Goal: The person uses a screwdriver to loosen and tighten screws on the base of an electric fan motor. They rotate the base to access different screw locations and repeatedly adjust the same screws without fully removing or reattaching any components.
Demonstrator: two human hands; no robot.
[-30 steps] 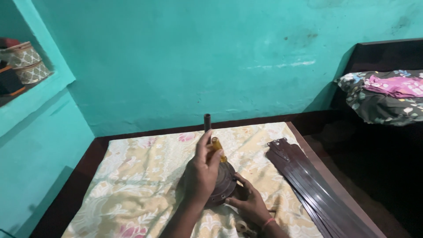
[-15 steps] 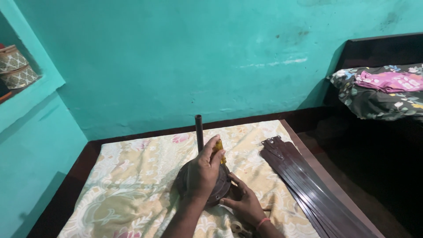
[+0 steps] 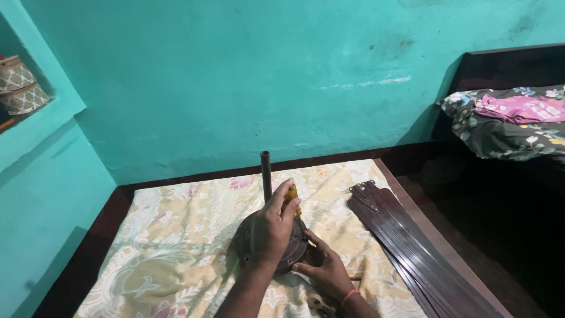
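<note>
Hands at a dark round motor housing (image 3: 288,250), which I see lying near the middle of the floral sheet (image 3: 165,259) with its rod (image 3: 266,175) standing upright. Left hand (image 3: 273,227) closes its fingers around a yellow-handled screwdriver (image 3: 292,200) set down on the housing. Right hand (image 3: 326,271) curls loosely against the housing's near right rim. Dark fan blades (image 3: 406,241) lie stacked at right.

Teal wall (image 3: 247,76) behind the hands, floral-sheeted bed (image 3: 159,259) under them, wall niche (image 3: 23,100) far left, dim light
</note>
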